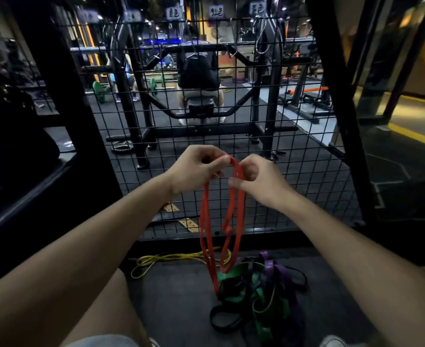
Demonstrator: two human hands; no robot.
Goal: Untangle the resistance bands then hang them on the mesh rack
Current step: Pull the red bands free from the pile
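A red resistance band (207, 221) hangs in several loops from both my hands, in front of the black mesh rack (294, 171). My left hand (193, 166) pinches its top bend. Just to the right, my right hand (254, 179) grips a strand of the same band. The red band's lower end reaches down into a tangled pile of green (261, 304), purple (279, 271) and black (224, 321) bands on the floor. A yellow band (171, 259) lies on the floor by the foot of the rack.
Black frame posts (63, 116) stand on either side of the mesh panel. Behind the mesh, a person (198, 71) sits on a gym machine. Hooks and labels line the top of the rack. My knees and shoes show at the bottom edge.
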